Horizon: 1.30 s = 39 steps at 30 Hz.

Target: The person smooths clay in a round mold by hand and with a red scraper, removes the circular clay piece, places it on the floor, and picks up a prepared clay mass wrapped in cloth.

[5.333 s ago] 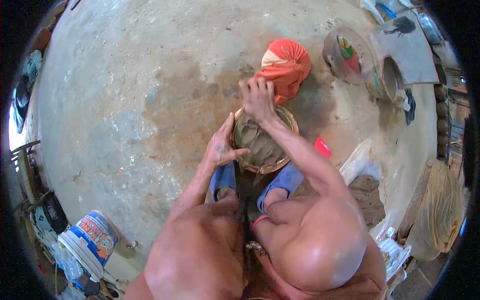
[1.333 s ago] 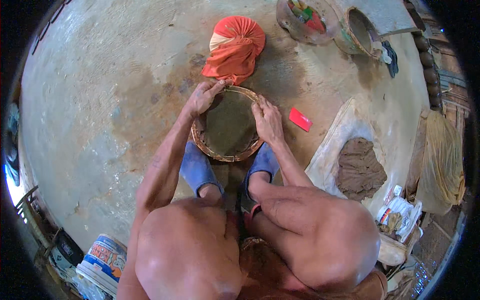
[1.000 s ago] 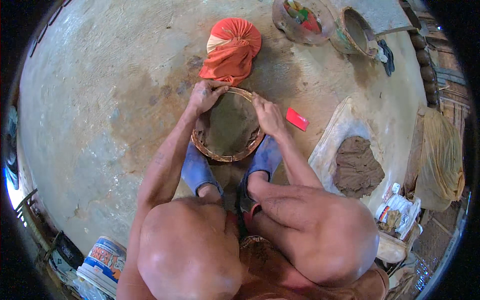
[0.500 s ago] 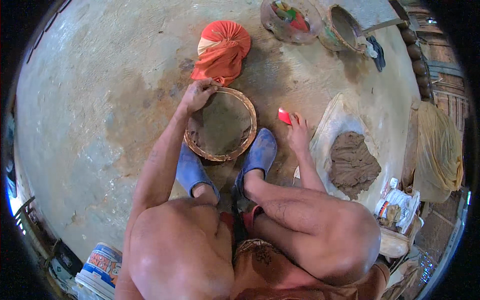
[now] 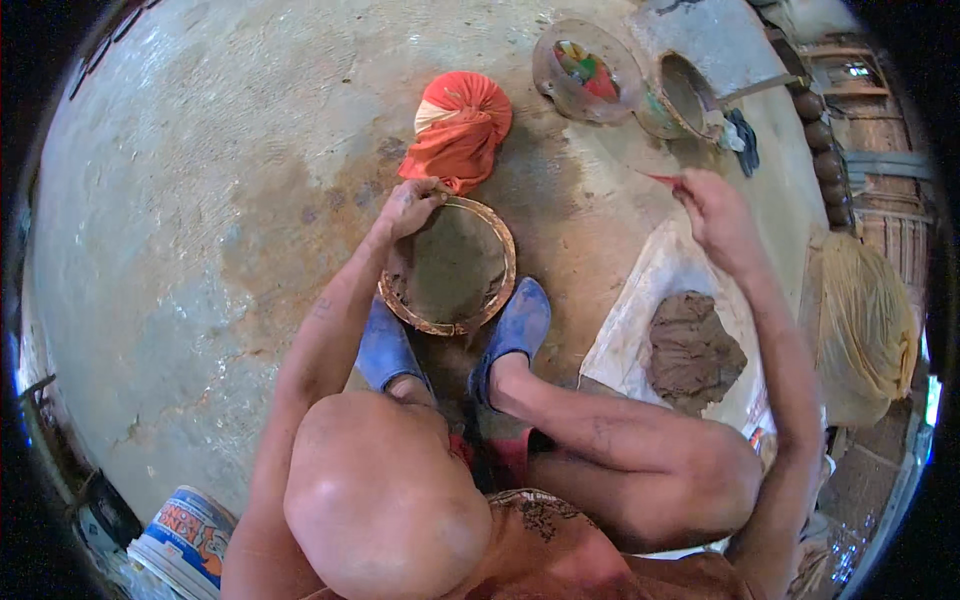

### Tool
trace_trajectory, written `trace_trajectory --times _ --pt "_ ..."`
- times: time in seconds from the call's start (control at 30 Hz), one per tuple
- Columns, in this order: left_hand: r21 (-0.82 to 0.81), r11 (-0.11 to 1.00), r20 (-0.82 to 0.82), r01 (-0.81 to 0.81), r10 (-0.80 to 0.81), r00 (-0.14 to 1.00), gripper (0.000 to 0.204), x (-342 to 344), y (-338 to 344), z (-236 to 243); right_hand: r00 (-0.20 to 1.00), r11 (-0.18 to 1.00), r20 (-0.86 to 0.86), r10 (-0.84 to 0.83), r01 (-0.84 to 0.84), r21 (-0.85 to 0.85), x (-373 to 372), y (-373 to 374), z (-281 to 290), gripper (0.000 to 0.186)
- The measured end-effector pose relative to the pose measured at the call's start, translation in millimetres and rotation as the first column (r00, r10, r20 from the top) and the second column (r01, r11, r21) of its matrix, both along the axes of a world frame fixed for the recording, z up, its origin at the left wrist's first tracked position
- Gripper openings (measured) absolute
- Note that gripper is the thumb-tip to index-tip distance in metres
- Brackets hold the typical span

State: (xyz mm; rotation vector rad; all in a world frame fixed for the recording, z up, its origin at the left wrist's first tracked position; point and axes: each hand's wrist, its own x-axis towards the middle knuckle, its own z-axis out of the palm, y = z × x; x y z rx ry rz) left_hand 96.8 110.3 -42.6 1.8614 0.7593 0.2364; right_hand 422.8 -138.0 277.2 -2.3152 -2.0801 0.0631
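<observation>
Between my feet lies a round mould (image 5: 507,228) with a tan, crusted rim, and grey-brown clay (image 5: 450,258) fills its inside. My left hand (image 5: 412,206) is closed on the far left part of this rim, fingers bent over the edge. My right hand (image 5: 718,210) is raised out to the right, above the far end of the white sack; it pinches a thin red scraper (image 5: 660,179), seen nearly edge-on. Just beyond the mould, touching or almost touching my left fingers, a round bundle is wrapped in orange-red cloth (image 5: 465,120).
A lump of brown clay (image 5: 693,350) rests on the white sack (image 5: 620,345) at my right. Far right stand a clear basin (image 5: 550,70) with coloured bits and a worn bucket (image 5: 658,115). My blue shoes (image 5: 520,318) flank the mould. A white bucket (image 5: 180,540) stands lower left.
My right hand has swung up, away and rightward with the red scraper, from low beside the mould to above the sack. My left hand keeps its hold on the rim.
</observation>
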Motion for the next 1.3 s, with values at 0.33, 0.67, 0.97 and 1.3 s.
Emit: trace_trajectory --times 0.33,0.67,0.97,1.3 --pt "-0.018 1.0 0.006 0.0 0.0 1.0 0.021 22.6 -10.8 7.3 0.998 0.987 -0.05 -0.023 0.015 -0.157 -23.5 50.1 -55.5 0.014" --pt "-0.032 0.999 -0.032 0.034 -0.035 0.999 0.018 23.6 -17.6 7.8 0.427 0.592 -0.822 -0.376 0.793 0.141 -114.0 6.5 -171.7 0.019" --pt "-0.051 0.998 0.059 0.03 -0.027 0.998 0.018 28.7 -13.5 -8.6 0.308 0.429 -0.705 -0.639 0.903 0.007 -143.5 -26.3 -244.7 0.016" --pt "-0.088 0.993 0.098 0.082 -0.074 0.992 0.021 19.1 2.3 -20.7 0.11 0.379 -0.714 -0.691 0.897 -0.228 -219.9 -14.7 -244.1 0.033"
